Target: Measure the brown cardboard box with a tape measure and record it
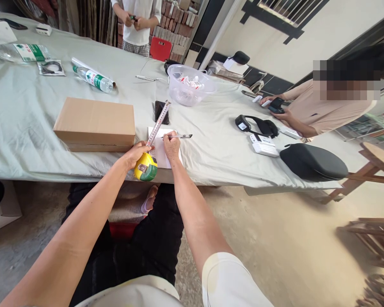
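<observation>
My left hand is closed on a tape measure with a yellow and green case, gripping it near the mouth. Its blade is pulled out and slants away over a sheet of white paper, its end reaching past a dark phone. In my right hand is a pen, held over the paper, with its tip pointing left beside the blade. Faint writing shows on the sheet. A closed brown cardboard box stands just left of my hands.
A clear plastic basin sits beyond the phone. Two water bottles lie at the far left. To the right are a black headset and a black case. One person sits at right holding a device; another stands across the cloth-covered table.
</observation>
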Demonstrator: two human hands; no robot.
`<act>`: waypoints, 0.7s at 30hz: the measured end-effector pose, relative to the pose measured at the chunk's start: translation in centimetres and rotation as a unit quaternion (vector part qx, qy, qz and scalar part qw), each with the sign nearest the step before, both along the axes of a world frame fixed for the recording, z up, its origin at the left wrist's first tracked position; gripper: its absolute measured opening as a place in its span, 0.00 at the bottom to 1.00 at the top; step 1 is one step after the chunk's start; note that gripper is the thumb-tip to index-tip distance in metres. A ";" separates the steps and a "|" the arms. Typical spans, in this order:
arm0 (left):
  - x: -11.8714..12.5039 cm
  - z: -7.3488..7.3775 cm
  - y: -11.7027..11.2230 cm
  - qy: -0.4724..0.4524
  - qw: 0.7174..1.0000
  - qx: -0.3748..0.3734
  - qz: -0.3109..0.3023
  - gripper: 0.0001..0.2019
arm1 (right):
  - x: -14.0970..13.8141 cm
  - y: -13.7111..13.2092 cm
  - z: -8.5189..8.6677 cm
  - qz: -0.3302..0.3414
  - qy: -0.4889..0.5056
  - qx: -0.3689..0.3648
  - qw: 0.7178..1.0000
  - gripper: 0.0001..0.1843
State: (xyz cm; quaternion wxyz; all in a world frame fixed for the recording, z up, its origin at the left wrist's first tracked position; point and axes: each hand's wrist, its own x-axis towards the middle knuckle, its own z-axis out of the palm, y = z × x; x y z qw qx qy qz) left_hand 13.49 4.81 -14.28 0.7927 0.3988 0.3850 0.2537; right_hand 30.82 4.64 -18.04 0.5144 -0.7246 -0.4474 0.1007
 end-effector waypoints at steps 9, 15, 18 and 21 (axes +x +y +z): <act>-0.1 0.4 -0.1 -0.003 1.000 -0.003 -0.009 0.10 | -0.2 0.1 0.2 -0.008 -0.027 -0.026 0.999 0.07; -0.1 0.2 -0.1 -0.006 1.000 -0.003 -0.006 0.11 | -0.3 0.0 0.2 -0.014 -0.026 -0.024 0.999 0.07; -0.1 0.1 -0.1 -0.004 1.000 0.000 -0.004 0.10 | -0.2 0.0 0.1 -0.011 -0.010 -0.010 1.000 0.07; 0.0 0.0 -0.1 -0.003 1.000 0.004 0.002 0.10 | 0.3 0.0 -0.1 -0.006 0.067 0.024 0.997 0.06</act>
